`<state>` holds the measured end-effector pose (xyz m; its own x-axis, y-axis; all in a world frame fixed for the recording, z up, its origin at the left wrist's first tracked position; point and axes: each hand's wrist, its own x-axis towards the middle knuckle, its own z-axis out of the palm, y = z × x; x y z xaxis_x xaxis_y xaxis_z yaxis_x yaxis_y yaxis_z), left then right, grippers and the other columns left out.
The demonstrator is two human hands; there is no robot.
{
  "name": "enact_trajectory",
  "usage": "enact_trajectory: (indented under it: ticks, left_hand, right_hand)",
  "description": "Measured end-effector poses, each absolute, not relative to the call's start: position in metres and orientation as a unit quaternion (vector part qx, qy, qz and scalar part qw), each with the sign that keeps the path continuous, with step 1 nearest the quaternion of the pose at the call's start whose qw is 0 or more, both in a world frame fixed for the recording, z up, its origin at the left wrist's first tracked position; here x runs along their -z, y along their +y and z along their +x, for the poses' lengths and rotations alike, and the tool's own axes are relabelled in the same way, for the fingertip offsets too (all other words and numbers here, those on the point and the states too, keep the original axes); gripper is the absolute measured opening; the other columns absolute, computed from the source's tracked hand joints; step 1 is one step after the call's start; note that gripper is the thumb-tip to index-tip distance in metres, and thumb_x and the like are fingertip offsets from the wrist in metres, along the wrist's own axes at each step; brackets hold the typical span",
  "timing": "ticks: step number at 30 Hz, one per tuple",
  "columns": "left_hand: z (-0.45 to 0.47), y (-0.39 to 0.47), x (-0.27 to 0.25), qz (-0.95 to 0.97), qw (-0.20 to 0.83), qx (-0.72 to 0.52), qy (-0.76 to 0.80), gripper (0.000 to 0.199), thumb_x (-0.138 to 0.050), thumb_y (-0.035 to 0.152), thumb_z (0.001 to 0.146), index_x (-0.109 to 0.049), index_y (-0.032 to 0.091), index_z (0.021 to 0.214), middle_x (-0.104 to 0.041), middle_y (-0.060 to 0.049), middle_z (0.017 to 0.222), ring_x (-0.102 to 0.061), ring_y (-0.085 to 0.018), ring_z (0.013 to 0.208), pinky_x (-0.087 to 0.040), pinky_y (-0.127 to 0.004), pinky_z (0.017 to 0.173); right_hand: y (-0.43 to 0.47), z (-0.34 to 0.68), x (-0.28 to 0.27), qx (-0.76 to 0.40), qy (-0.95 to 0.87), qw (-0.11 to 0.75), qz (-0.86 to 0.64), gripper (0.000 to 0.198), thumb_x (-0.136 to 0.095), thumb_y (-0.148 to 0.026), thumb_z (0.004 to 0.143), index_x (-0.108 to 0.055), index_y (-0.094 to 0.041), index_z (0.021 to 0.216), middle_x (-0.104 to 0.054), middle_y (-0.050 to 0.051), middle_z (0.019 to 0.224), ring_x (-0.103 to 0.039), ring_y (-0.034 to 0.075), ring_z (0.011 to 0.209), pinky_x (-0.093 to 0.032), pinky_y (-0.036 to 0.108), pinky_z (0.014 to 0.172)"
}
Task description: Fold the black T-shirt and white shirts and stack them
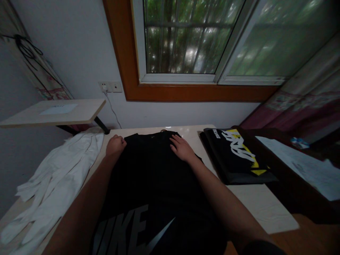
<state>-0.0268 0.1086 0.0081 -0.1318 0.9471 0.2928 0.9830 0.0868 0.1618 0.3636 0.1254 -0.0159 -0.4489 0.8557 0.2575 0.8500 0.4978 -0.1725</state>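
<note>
A black T-shirt lies spread on the table, its collar toward the window and a grey printed word and swoosh near me. At the shirt's far left corner, my left hand is closed, fingers curled at the fabric's edge. My right hand rests flat on the far right part near the collar, its fingers stretched out and apart. Dark cloth hides the exact outline of the shirt along its lower sides.
White cloth lies crumpled at the left, beneath a small raised shelf. Folded black clothes with white and yellow print are stacked at the right. Beyond the table are a wall socket with a cable and a window.
</note>
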Motion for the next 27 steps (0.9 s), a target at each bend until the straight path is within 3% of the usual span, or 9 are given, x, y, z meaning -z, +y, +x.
enact_trajectory:
  ticks: [9,17,21,24,27]
  left_hand:
    - [-0.022,0.101,-0.001,-0.599,0.059,0.193,-0.775,0.013,-0.050,0.026,0.089,-0.062,0.021,0.089,-0.064,-0.008,0.095,-0.063,-0.024,0.088,-0.051,-0.037,0.081]
    - [-0.013,0.093,-0.010,-0.648,0.131,0.165,-0.732,0.020,-0.050,0.024,0.090,-0.064,0.020,0.104,-0.060,-0.014,0.110,-0.055,-0.032,0.111,-0.048,-0.044,0.096]
    - [0.010,0.081,-0.006,-0.730,0.120,0.172,-0.651,0.028,-0.044,0.023,0.095,-0.067,0.017,0.111,-0.064,-0.015,0.113,-0.056,-0.031,0.116,-0.046,-0.045,0.105]
    - [0.027,0.073,0.007,-0.759,0.096,0.172,-0.620,0.038,-0.042,0.028,0.098,-0.063,0.015,0.127,-0.064,-0.014,0.131,-0.055,-0.028,0.127,-0.043,-0.044,0.111]
    - [0.033,0.070,0.021,-0.762,0.094,0.144,-0.624,0.049,-0.038,0.035,0.101,-0.055,0.011,0.141,-0.053,-0.017,0.150,-0.046,-0.031,0.142,-0.037,-0.049,0.118]
  right_hand:
    - [0.125,0.363,0.016,-0.010,-0.848,0.159,-0.505,0.051,-0.040,-0.041,0.104,-0.053,-0.017,0.147,-0.043,0.010,0.159,-0.035,0.027,0.150,-0.029,0.048,0.125]
    - [0.126,0.364,0.018,-0.009,-0.848,0.159,-0.506,0.051,-0.041,-0.042,0.104,-0.053,-0.018,0.148,-0.043,0.010,0.159,-0.034,0.027,0.150,-0.029,0.047,0.125]
    - [0.127,0.363,0.018,-0.007,-0.848,0.156,-0.506,0.051,-0.041,-0.042,0.104,-0.053,-0.017,0.147,-0.043,0.010,0.159,-0.035,0.027,0.150,-0.029,0.048,0.125]
    - [0.126,0.363,0.018,-0.004,-0.849,0.158,-0.504,0.051,-0.041,-0.041,0.104,-0.053,-0.016,0.147,-0.043,0.010,0.159,-0.035,0.027,0.150,-0.029,0.048,0.124]
    - [0.126,0.364,0.019,-0.005,-0.850,0.159,-0.502,0.052,-0.041,-0.041,0.104,-0.053,-0.015,0.147,-0.042,0.011,0.160,-0.035,0.027,0.150,-0.029,0.047,0.124]
